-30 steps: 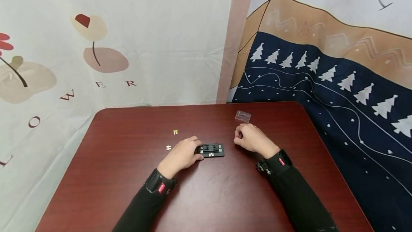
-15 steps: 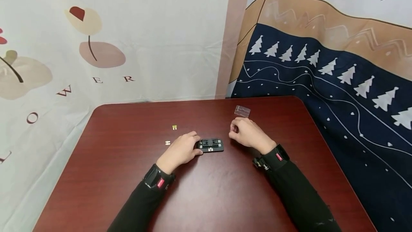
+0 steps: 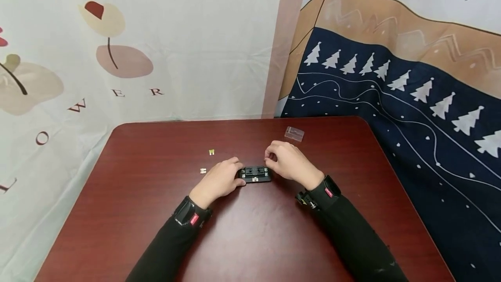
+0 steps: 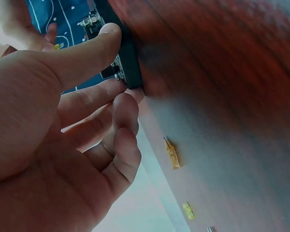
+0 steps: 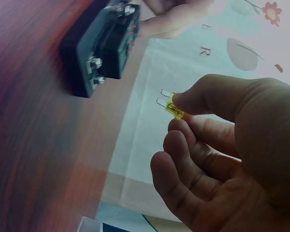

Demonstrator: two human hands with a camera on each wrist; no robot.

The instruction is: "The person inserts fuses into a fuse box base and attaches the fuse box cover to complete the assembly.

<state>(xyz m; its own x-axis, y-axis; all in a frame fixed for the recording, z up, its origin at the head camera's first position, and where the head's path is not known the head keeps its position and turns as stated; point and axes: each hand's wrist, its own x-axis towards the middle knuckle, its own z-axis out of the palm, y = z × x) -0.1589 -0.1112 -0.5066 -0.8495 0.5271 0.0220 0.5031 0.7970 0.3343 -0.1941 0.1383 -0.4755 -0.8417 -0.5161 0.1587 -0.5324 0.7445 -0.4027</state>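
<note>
A black fuse block [image 3: 255, 174] with metal screw terminals lies on the table. My left hand [image 3: 220, 182] grips its left end, thumb on the near side and fingers behind. In the left wrist view the thumb [image 4: 99, 43] presses against the block [image 4: 130, 65]. Just right of the block, my right hand [image 3: 291, 162] pinches a yellow blade fuse [image 5: 175, 109] between thumb and index finger. Its two metal prongs point toward the block [image 5: 82, 60]. The other right fingers are loosely curled.
A yellow blade fuse [image 3: 212, 152] and a pale clear one [image 3: 203, 171] lie left of the block. An amber fuse [image 4: 171, 154] shows in the left wrist view. Behind my right hand is a small clear plastic box [image 3: 294, 133] on the red-brown table [image 3: 254, 234].
My right hand has moved left with the yellow fuse, up to the block's right end. My left hand keeps its grip on the block. The head view has shifted slightly.
</note>
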